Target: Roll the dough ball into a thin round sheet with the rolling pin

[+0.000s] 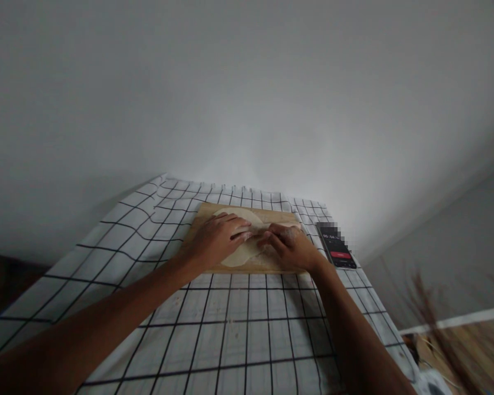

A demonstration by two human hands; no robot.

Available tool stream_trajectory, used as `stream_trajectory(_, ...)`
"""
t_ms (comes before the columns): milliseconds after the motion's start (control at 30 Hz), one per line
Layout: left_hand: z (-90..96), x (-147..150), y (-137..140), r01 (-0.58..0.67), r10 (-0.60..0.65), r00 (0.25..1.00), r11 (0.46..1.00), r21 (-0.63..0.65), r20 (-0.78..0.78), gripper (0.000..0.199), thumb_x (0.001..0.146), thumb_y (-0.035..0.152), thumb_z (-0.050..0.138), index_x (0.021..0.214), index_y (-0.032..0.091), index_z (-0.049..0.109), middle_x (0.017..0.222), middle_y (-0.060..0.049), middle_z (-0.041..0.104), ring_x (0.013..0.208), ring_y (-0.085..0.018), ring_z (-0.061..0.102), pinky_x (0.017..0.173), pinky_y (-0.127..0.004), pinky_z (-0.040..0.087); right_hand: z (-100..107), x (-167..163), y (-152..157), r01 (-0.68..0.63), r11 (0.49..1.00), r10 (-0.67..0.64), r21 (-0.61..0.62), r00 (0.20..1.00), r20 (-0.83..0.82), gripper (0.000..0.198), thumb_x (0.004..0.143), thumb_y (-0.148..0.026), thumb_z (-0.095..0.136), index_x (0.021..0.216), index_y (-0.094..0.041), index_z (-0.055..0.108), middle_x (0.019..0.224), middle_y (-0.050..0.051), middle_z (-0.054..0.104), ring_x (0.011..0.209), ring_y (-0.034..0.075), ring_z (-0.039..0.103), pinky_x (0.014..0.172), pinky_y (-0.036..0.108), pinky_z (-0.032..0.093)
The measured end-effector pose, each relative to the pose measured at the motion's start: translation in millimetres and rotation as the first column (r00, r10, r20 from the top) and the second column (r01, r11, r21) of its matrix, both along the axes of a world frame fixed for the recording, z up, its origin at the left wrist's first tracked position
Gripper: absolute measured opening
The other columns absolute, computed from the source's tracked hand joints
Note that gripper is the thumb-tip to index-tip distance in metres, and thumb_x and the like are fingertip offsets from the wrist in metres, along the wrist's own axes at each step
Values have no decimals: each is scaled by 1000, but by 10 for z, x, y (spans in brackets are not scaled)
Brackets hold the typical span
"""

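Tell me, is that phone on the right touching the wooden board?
Apart. The head view shows a strip of checked tablecloth between the phone and the near side of the wooden board.

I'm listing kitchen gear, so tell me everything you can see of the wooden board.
The board is rectangular and looks like light yellowish-brown wood. It lies flat on the white cloth with black grid lines. A thin, pale, dough-like sheet lies on it. The left hand and right hand hide parts of it; whether either touches the wood itself is unclear.
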State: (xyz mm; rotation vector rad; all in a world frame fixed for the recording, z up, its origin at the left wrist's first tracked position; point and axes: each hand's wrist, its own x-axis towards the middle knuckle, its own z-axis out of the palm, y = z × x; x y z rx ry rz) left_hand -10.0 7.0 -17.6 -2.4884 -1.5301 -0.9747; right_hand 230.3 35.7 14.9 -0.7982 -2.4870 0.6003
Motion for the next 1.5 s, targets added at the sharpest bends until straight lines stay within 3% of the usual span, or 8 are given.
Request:
stream_trajectory(167, -3, 2, -2, 0, 0, 1000, 1000, 2, 12, 20, 95, 31, 60, 110, 24, 71, 112, -3, 75, 106, -22, 65, 97, -38, 47, 15, -12, 5, -19, 999, 20, -26, 1000, 15, 29, 106, -32, 42, 96, -19, 67, 94, 4, 76, 88, 17, 69, 83, 31, 48)
stream_trajectory(400, 40, 7, -23, -10, 10, 1000, 1000, -1, -9, 21, 95, 30, 61, 112, 23, 71, 110, -4, 75, 105, -22, 65, 94, -38, 48, -1, 23, 22, 40, 998, -38, 40, 998, -59, 34, 106, -34, 41, 96, -19, 69, 91, 4, 73, 82, 16, 67, 79, 29, 47)
stream_trajectory(733, 17, 17, -9, 3, -3, 1000, 1000, 4, 17, 18, 95, 31, 60, 108, 24, 71, 110, -3, 75, 104, -22, 66, 95, -39, 48, 30, -12, -14, -3, 1000, 2, 19, 1000, 20, 32, 106, -31, 42, 91, -19, 68, 90, 4, 75, 82, 17, 68, 80, 30, 47)
stream_trajectory(1033, 56, 16, -38, -9, 9, 1000, 1000, -14, -1, 21, 95, 32, 61, 111, 24, 71, 111, -4, 75, 106, -23, 65, 95, -40, 48, 1, 25, 13, 46, 998, -44, 45, 998, -45, 34, 106, -34, 40, 98, -20, 70, 91, 3, 74, 83, 16, 68, 80, 30, 47)
stream_trajectory(1500, 39, 18, -30, -11, 11, 1000, 1000, -21, 19, 21, 95, 32, 60, 111, 24, 71, 112, -4, 75, 106, -23, 65, 96, -39, 48, 24, -2, -15, 19, 999, -21, 49, 999, 49, 27, 104, -29, 45, 94, -20, 67, 91, 4, 76, 81, 17, 69, 78, 31, 47)
